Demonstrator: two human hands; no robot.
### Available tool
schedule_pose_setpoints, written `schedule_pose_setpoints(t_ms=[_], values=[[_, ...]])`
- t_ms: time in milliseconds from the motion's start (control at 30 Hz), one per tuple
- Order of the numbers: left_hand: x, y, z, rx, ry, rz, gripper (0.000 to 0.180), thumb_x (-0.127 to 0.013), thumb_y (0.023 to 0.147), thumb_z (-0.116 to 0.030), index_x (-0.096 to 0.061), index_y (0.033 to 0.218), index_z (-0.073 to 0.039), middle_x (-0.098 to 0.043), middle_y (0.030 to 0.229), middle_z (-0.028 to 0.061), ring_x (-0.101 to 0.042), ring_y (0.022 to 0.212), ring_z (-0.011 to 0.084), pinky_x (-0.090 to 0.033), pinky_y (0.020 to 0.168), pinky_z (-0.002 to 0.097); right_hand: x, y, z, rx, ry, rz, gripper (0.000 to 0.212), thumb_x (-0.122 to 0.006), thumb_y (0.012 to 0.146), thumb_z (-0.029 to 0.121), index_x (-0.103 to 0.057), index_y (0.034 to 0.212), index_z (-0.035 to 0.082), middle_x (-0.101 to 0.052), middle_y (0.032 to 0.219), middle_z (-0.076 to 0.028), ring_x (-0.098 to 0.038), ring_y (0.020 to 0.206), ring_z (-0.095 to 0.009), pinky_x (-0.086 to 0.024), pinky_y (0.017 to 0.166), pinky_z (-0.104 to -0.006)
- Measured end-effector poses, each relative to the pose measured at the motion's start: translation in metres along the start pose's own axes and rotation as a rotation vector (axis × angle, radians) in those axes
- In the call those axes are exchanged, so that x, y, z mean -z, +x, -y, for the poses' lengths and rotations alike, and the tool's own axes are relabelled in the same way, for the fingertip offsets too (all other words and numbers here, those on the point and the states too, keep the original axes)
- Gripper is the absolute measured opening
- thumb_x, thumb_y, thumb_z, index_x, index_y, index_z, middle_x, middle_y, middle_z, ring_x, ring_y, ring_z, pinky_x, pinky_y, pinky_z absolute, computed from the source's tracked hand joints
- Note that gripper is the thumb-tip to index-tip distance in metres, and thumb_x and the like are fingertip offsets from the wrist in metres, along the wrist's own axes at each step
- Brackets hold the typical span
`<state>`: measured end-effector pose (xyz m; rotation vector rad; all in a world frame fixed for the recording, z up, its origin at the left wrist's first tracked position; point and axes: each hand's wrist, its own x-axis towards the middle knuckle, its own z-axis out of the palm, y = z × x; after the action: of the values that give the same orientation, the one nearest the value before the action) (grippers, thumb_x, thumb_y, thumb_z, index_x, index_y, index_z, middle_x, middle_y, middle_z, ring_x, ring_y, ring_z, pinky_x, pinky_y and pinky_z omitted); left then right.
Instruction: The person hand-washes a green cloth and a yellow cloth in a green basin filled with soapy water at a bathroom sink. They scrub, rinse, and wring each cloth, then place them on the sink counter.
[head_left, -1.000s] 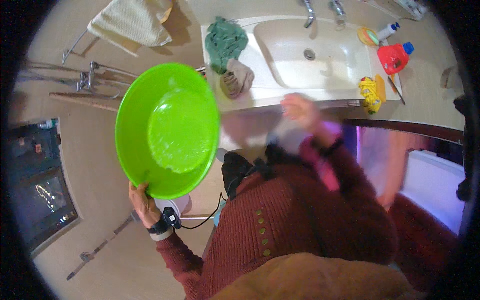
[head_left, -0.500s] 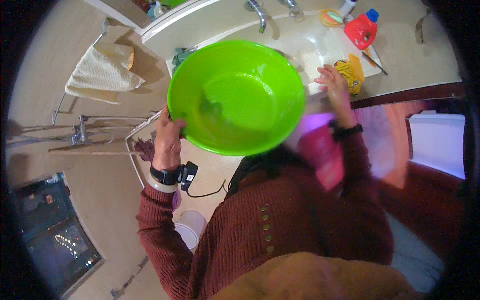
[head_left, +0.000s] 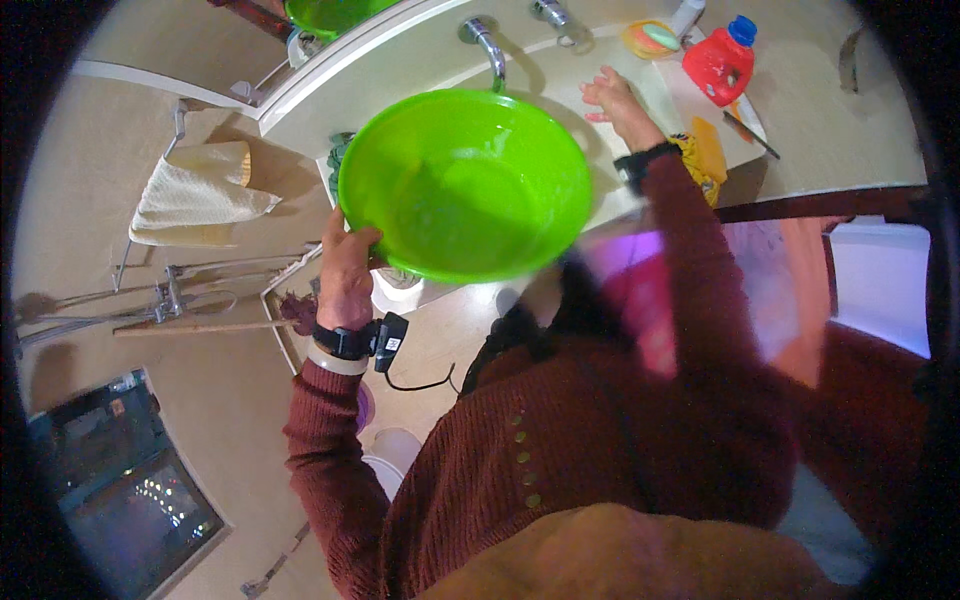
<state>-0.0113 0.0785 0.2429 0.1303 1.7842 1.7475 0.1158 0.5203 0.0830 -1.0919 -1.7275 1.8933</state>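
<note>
A large lime-green plastic basin (head_left: 465,190) is tilted above the front of the sink (head_left: 640,95), its wet inside facing me. My left hand (head_left: 347,265) grips the basin's lower left rim, with the thumb on the inner edge. Over the sink, to the right of the basin, my right hand (head_left: 622,110) holds nothing; its fingers are apart and stretched toward the taps. Behind the basin a chrome tap (head_left: 485,55) bends down over the sink, and a second tap fitting (head_left: 557,20) is beside it. The basin hides much of the sink.
On the right counter stand a red bottle with a blue cap (head_left: 720,65), a soap dish (head_left: 652,40), a yellow cloth (head_left: 703,160) and a dark thin stick (head_left: 750,135). A cream towel (head_left: 200,195) hangs at left. A white bucket (head_left: 397,450) is on the floor.
My right hand has moved up and left, from beside the yellow cloth to over the sink. The basin has shifted slightly left, still in my left hand.
</note>
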Motion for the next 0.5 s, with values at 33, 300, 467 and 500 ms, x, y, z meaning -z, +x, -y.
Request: schedule_pose_setpoints(t_ms=[33, 300, 467, 500], values=[[-0.007, 0.001, 0.001, 0.000, 0.024, -0.017, 0.059, -0.056, 0.088, -0.001, -0.046, 0.146, -0.002, -0.070, 0.111, 0.0109, -0.070, 0.079, 0.0200, -0.057, 0.062, 0.0284, -0.002, 0.020, 0.004, -0.036, 0.034, -0.004, 0.090, -0.072, 0.088, 0.025, -0.019, 0.159, 0.008, -0.035, 0.156, -0.018, -0.053, 0.125, -0.030, -0.054, 0.092, -0.0486], [-0.058, 0.002, 0.039, -0.072, 0.041, -0.210, 0.052, -0.059, 0.084, 0.002, -0.053, 0.136, 0.000, -0.070, 0.110, 0.0112, -0.071, 0.080, 0.0202, -0.058, 0.062, 0.0300, -0.009, 0.115, 0.018, 0.147, 0.153, 0.175, 0.051, -0.071, 0.089, 0.021, -0.048, 0.134, 0.014, -0.052, 0.133, -0.005, -0.056, 0.117, -0.023, -0.054, 0.089, -0.0479], [-0.078, -0.004, 0.058, -0.055, -0.048, -0.393, 0.050, -0.059, 0.084, 0.002, -0.056, 0.134, -0.002, -0.071, 0.101, 0.0077, -0.066, 0.070, 0.0152, -0.051, 0.055, 0.0256, 0.006, 0.120, 0.012, 0.130, -0.049, 0.209, 0.043, -0.069, 0.091, 0.027, -0.055, 0.128, 0.013, -0.061, 0.115, 0.000, -0.061, 0.105, -0.016, -0.053, 0.086, -0.0411], [-0.081, -0.005, 0.062, -0.101, -0.067, -0.383, 0.049, -0.059, 0.084, 0.003, -0.057, 0.133, -0.003, -0.071, 0.099, 0.0062, -0.066, 0.069, 0.0143, -0.051, 0.054, 0.0257, 0.008, 0.121, 0.011, 0.099, -0.066, 0.186, 0.040, -0.068, 0.093, 0.028, -0.055, 0.128, 0.013, -0.062, 0.112, 0.000, -0.062, 0.096, -0.015, -0.054, 0.084, -0.0385]])
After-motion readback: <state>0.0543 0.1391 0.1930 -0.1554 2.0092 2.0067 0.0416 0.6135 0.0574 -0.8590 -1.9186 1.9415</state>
